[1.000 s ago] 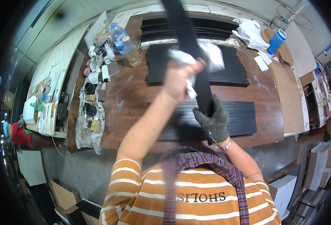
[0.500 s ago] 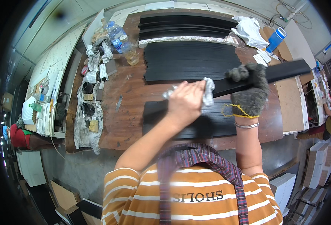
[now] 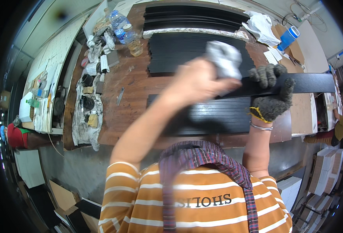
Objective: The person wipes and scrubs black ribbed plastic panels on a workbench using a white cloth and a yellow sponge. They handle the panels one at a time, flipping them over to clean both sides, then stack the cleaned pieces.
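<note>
My left hand point(image 3: 200, 79), bare and smeared by motion, grips a crumpled white cloth point(image 3: 224, 58) at the left end of a long black strip point(image 3: 313, 82). My right hand point(image 3: 272, 93), in a dark grey knitted glove with a yellow edge, is wrapped round that strip and keeps it raised above the table. The strip's right part sticks out past the glove; its left end is hidden by the bare hand and cloth. Below it lies a near row of black strips point(image 3: 222, 116), side by side. Beyond is a second row of black strips point(image 3: 191, 54).
More black strips point(image 3: 195, 17) lie at the far side of the brown table point(image 3: 128, 85). Plastic bottles point(image 3: 132, 40), stained rags and small black cups point(image 3: 87, 103) stand along the left. A white bag point(image 3: 261, 29) and blue bottle point(image 3: 289, 38) are far right. Other people appear at both edges.
My left hand has moved right and away from me with the cloth. The strip has shifted right and turned more level; my gloved fingers have changed position on it.
</note>
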{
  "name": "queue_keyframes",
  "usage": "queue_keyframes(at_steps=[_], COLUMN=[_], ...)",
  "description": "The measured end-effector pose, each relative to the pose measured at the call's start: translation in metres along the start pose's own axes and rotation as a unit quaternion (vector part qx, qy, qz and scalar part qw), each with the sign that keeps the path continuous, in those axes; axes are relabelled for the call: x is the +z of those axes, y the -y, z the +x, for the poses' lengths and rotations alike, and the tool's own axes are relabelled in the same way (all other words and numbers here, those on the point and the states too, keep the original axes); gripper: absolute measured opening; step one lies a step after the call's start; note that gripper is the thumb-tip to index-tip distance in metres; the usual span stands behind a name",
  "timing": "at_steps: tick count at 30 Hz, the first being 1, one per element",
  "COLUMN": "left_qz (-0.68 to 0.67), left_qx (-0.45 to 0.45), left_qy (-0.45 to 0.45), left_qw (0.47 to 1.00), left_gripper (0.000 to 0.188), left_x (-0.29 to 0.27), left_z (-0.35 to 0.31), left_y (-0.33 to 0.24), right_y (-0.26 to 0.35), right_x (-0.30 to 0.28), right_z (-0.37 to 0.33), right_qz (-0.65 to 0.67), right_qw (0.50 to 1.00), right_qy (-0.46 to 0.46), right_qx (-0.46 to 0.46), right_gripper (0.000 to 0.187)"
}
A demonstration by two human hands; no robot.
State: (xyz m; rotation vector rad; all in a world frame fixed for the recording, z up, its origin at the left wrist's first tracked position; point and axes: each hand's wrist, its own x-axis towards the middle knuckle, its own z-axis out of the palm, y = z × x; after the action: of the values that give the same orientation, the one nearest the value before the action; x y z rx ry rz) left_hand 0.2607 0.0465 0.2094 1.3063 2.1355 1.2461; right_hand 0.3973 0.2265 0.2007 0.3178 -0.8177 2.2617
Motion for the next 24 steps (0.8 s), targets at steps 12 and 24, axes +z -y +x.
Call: queue_keyframes(at_steps=[12, 24], left_qz=[0.028, -0.177], left_qx=[-0.114, -0.117], left_qy=[0.058, -0.254], left_qw=[0.991, 0.944], left_gripper=[0.045, 0.02], left_x=[0.037, 0.054], left_z=[-0.067, -0.137], left_y=[0.058, 0.121], right_y=[0.062, -0.008], right_x=[-0.035, -0.067], right_z=[0.01, 0.036], right_qz=[-0.134, -0.682], right_qw=[0.955, 0.684], right_qy=[-0.247, -0.031], right_qx=[-0.092, 0.257], right_gripper=[0.057, 0.029])
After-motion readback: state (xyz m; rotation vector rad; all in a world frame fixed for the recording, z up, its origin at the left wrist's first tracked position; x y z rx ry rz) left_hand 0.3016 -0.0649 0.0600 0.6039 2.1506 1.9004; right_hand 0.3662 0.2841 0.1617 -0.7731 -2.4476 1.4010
